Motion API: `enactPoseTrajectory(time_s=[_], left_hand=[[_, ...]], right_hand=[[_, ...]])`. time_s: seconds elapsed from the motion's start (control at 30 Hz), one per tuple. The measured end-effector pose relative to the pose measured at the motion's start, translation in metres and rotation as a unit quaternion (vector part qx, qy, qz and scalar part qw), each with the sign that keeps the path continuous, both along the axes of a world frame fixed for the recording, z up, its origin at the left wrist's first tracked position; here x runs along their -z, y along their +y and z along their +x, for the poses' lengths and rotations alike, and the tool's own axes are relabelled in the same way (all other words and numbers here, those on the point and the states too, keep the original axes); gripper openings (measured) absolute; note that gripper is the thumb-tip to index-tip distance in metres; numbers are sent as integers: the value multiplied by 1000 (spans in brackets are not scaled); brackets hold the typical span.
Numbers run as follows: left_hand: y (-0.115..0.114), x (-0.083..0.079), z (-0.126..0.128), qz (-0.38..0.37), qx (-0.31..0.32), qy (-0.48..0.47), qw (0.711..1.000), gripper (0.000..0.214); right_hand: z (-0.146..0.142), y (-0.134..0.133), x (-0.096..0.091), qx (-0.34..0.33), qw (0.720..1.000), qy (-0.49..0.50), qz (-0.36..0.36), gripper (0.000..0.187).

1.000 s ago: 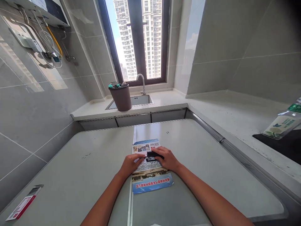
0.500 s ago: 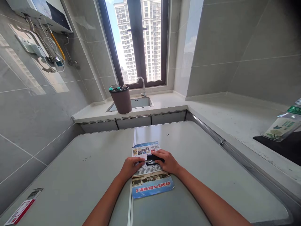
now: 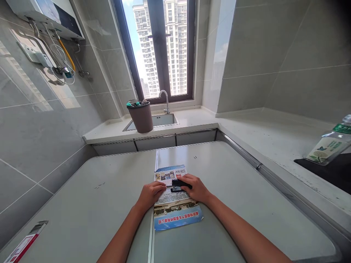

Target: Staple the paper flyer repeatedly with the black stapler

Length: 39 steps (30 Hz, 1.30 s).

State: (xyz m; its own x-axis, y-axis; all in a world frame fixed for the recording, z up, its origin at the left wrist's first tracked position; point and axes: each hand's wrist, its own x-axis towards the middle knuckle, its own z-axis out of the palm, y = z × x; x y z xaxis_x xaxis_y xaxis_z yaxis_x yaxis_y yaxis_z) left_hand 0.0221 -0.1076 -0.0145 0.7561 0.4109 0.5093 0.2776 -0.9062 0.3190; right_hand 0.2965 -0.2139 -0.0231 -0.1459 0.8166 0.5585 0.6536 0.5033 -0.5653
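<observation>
A black stapler (image 3: 178, 184) lies crosswise over a printed leaflet (image 3: 178, 221) on the table. My right hand (image 3: 195, 187) is wrapped round the stapler's right end. Its upper arm looks raised from the base, with a shiny metal part between. Close to the stapler's left end is my left hand (image 3: 152, 194), with fingers drawn together over the leaflet's left edge. Whether anything small is between those fingertips is hidden. The leaflet has a blue band with red lettering at its near end and small pictures at the far end.
The pale table (image 3: 115, 215) has a seam down its middle. A red and white package (image 3: 26, 243) lies at the near left. Beyond stand a brown bin (image 3: 141, 118), a sink (image 3: 164, 119) and a tap (image 3: 166, 100). On the right counter is a plastic bottle (image 3: 329, 146).
My left fingertips have drawn back slightly to the left from the stapler's end. My right hand and the stapler have stayed almost in place.
</observation>
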Motion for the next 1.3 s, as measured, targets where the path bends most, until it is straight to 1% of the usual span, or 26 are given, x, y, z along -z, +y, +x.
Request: enactPoseTrajectory(time_s=[0.07, 0.13, 0.23, 0.3, 0.4, 0.53, 0.63, 0.83, 1.0, 1.17, 1.3], left_hand=[[-2, -1, 2, 8, 12, -7, 1000, 18], [-3, -1, 4, -5, 10, -18, 1000, 16], [-4, 1, 7, -51, -9, -38, 998, 11], [-3, 2, 8, -85, -9, -56, 995, 9], [-2, 2, 10, -132, -2, -91, 987, 7], [-3, 1, 12, -168, 26, -98, 981, 7], [-4, 0, 12, -169, 36, -92, 981, 9], [-6, 0, 13, -164, 9, -75, 984, 13], [-4, 2, 14, -167, 17, -77, 983, 14], [-4, 0, 11, -158, 27, -59, 985, 15], [-4, -2, 9, -151, 27, -65, 986, 15]], right_hand=[[0, 0, 0, -2, 1000, -2, 0, 48], [0, 0, 0, -2, 1000, -5, 2, 47], [0, 0, 1, 0, 1000, -10, 4, 46], [0, 0, 1, 1, 1000, -15, 5, 45], [0, -1, 1, -3, 1000, -25, 15, 42], [-1, -1, 1, -12, 998, -41, 39, 39], [-2, -2, 0, -13, 998, -45, 37, 38], [-2, -4, -3, -13, 999, -40, 22, 38], [-3, -4, -3, -16, 999, -33, 22, 38], [0, -3, -2, -25, 999, 21, 10, 36], [4, -3, -4, -34, 997, 75, -3, 38]])
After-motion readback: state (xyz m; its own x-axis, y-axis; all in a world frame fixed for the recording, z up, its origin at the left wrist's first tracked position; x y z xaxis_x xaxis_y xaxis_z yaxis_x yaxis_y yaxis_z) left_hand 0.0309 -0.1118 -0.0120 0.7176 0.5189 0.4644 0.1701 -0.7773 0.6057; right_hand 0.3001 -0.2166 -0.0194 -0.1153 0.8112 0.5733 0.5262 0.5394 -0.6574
